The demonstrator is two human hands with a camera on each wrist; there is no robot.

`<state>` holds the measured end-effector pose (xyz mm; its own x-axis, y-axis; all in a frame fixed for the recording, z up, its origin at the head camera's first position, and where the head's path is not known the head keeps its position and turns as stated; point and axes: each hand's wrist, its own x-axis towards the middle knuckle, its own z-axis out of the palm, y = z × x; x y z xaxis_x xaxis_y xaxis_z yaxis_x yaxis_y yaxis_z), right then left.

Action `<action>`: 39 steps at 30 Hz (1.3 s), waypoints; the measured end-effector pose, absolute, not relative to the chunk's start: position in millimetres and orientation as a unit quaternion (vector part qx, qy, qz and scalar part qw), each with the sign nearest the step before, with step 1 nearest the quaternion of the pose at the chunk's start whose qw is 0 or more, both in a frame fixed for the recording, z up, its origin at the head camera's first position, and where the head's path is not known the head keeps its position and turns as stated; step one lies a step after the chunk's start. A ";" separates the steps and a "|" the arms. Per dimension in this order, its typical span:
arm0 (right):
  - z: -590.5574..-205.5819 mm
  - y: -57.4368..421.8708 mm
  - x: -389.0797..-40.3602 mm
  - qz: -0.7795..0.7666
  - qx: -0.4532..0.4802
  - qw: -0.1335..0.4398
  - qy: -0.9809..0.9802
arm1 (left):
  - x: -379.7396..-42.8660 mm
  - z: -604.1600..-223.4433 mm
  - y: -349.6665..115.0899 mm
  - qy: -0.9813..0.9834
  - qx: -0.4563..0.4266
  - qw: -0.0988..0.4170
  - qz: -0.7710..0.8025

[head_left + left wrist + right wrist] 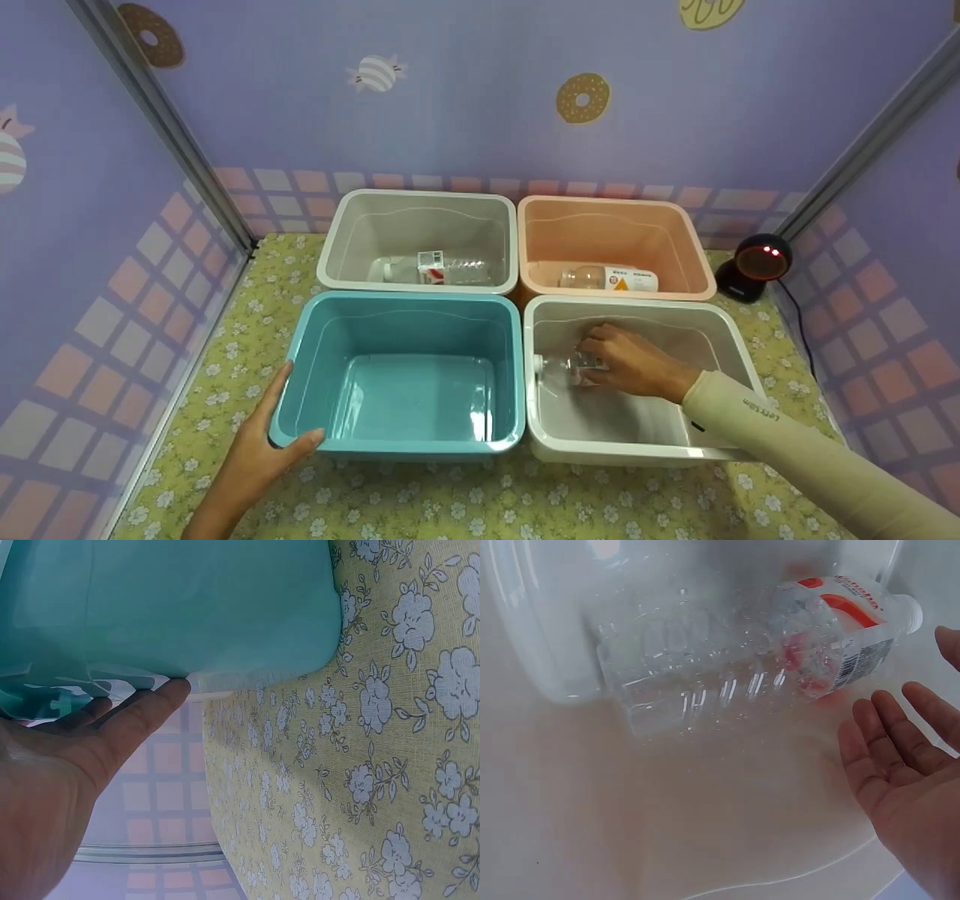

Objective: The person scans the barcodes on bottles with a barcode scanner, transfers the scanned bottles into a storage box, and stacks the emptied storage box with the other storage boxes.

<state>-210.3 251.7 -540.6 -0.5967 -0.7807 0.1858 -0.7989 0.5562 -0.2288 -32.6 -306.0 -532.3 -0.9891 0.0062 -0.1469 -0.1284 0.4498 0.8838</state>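
Observation:
My left hand point(259, 431) rests on the near-left corner of the blue bin point(409, 448), with its fingers along the outer wall. In the left wrist view, straight fingers point(150, 709) touch the bin under its rim. My right hand point(634, 361) reaches into the front-right white bin point(637, 448), over a clear plastic bottle point(556, 369) lying on its side. From the right wrist, the bottle shows a white cap and a red-and-white label with a barcode point(862, 656). The right fingers are spread beside its cap end, apart from it.
Behind stand a grey-white bin point(375, 225) holding a clear labelled bottle point(465, 271) and a peach bin point(600, 232) holding another bottle point(630, 280). A black scanner point(757, 262) with red lights stands at right, its cable trailing. Walls enclose the floral-covered table point(225, 397).

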 end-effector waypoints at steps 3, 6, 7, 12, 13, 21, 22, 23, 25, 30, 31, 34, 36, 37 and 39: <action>-542.3 253.5 -210.4 0.141 0.442 0.018 -0.886 | -32.6 -532.0 -305.6 0.848 -0.037 0.065 0.524; -542.8 254.4 -210.2 0.143 0.436 0.009 -0.889 | -32.6 -531.6 -304.9 0.850 -0.033 0.061 0.523; -542.6 254.5 -209.9 0.143 0.434 0.006 -0.890 | -32.7 -531.5 -304.7 0.850 -0.032 0.060 0.522; -542.9 254.3 -210.1 0.141 0.438 0.010 -0.888 | -32.1 -532.0 -303.9 0.852 -0.022 0.045 0.521; -543.1 254.2 -210.3 0.140 0.440 0.011 -0.887 | -32.0 -532.1 -303.8 0.852 -0.020 0.042 0.521; -545.0 253.1 -211.1 0.134 0.446 0.002 -0.885 | -32.9 -532.3 -305.0 0.851 -0.021 0.046 0.522; -545.3 253.0 -211.1 0.132 0.447 0.002 -0.885 | -33.2 -532.3 -305.4 0.853 -0.022 0.048 0.520; -545.6 252.9 -211.1 0.131 0.448 0.002 -0.884 | -33.5 -532.2 -305.7 0.854 -0.023 0.050 0.518; -546.2 253.1 -211.3 0.131 0.451 0.002 -0.883 | -34.1 -532.0 -305.9 0.856 -0.026 0.053 0.514; -547.7 254.0 -211.9 0.133 0.459 0.002 -0.878 | -33.4 -532.9 -305.4 0.854 -0.027 0.052 0.517; -547.8 254.1 -211.9 0.133 0.460 0.001 -0.878 | -33.1 -533.3 -305.2 0.853 -0.027 0.051 0.519; -547.8 254.4 -211.5 0.126 0.461 -0.003 -0.878 | -32.3 -534.2 -304.9 0.851 -0.027 0.050 0.523; -547.0 254.0 -210.8 0.122 0.459 -0.010 -0.880 | -32.1 -534.4 -304.9 0.851 -0.027 0.050 0.523; -546.6 253.8 -210.4 0.120 0.459 -0.013 -0.880 | -32.1 -534.5 -304.9 0.851 -0.027 0.050 0.521; -546.6 252.8 -210.0 0.117 0.462 -0.014 -0.879 | -32.1 -534.4 -304.8 0.852 -0.027 0.050 0.520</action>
<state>-210.0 252.8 -546.6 -0.5729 -0.8153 0.0838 -0.8087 0.5458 -0.2193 -32.1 -304.8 -534.4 -0.9936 0.0062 -0.1128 -0.0975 0.4577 0.8837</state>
